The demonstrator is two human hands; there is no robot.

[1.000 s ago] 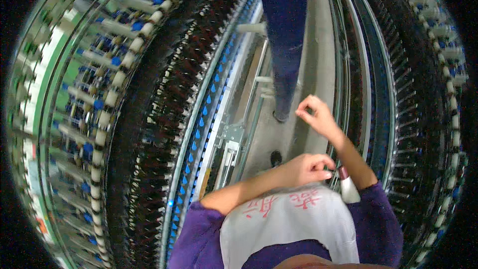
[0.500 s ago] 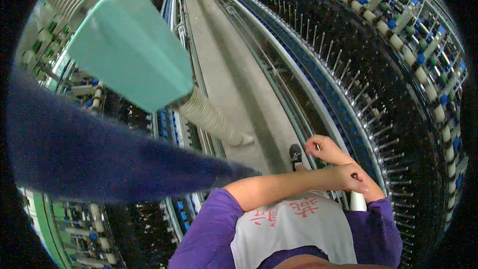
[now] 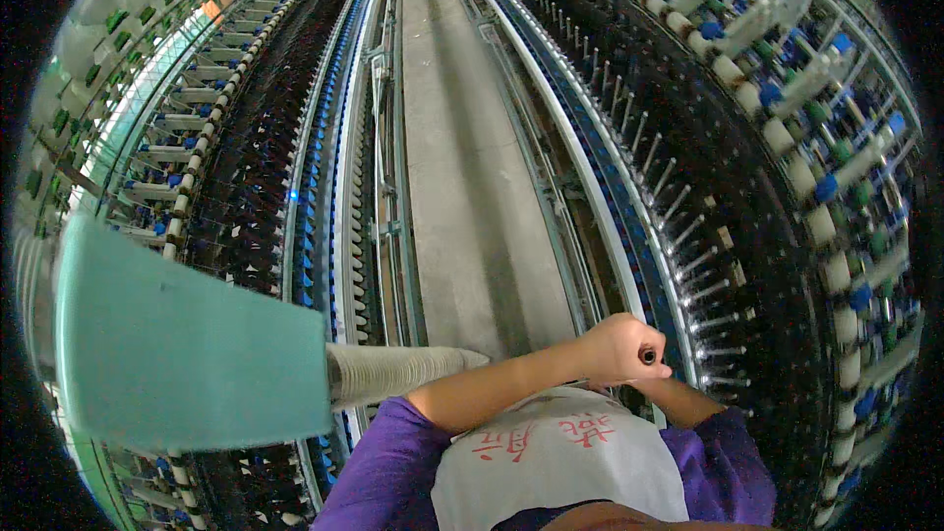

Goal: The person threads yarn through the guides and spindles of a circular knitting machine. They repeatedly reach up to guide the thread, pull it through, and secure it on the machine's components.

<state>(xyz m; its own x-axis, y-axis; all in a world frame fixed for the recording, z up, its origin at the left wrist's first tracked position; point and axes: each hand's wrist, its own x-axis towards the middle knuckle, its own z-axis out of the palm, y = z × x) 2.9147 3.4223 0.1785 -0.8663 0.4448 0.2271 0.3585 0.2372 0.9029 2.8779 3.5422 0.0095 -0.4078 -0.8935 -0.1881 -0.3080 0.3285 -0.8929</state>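
Dark small object (image 3: 648, 356) sitting in closed left hand (image 3: 618, 349), before white apron (image 3: 560, 457) | right hand hiding, grip untellable | teal cone (image 3: 187, 339) with ribbed tube (image 3: 393, 372) hanging lower left | red marks showing on apron chest

Grey concrete aisle (image 3: 462, 187) between long spinning machine rows (image 3: 747, 138)

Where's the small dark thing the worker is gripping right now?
In the head view, the dark thing pokes out of the left fist, low and right of centre, just above the white apron and beside the right-hand machine's metal spindles.
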